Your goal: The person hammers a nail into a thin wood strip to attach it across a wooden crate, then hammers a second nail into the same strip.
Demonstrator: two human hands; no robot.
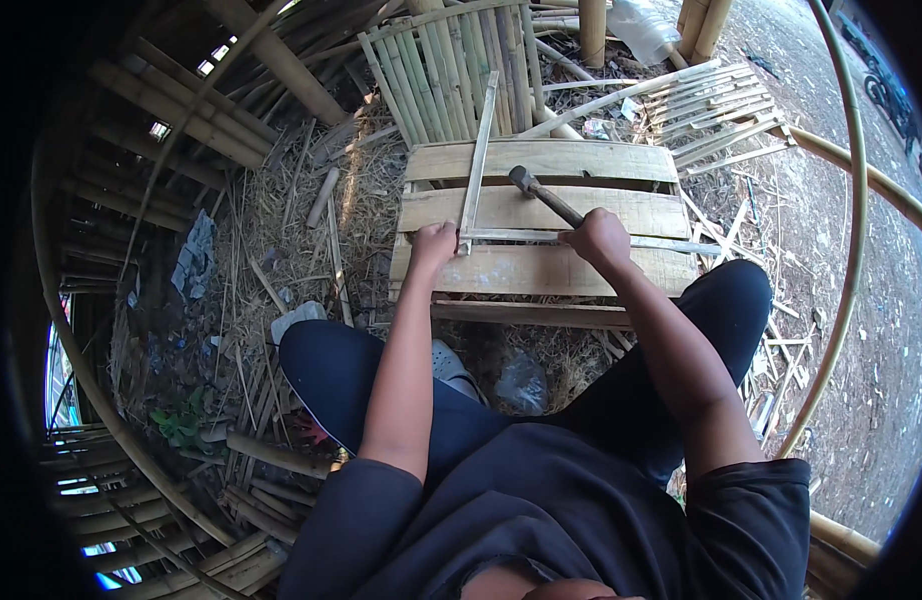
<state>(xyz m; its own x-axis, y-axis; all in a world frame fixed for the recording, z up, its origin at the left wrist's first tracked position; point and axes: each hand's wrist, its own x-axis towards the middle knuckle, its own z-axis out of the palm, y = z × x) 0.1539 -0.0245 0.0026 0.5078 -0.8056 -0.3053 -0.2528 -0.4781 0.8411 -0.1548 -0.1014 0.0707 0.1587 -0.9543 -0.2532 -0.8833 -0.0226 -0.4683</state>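
My right hand is closed around the wooden handle of a hammer, its metal head pointing to the far left above the low slatted wooden table. Two thin bamboo strips meet at a corner over the tabletop. One strip runs away from me past the table's far edge. The other strip lies sideways, passing by my right hand to the table's right end. My left hand is closed at that corner, gripping the strips' end. Its fingertips are partly hidden, and no nail can be made out.
Beyond the table stands a panel of upright bamboo slats. A slatted bamboo frame lies at the far right. Straw and bamboo scraps cover the ground. Bamboo poles rise at the right, and stacked bamboo fills the left.
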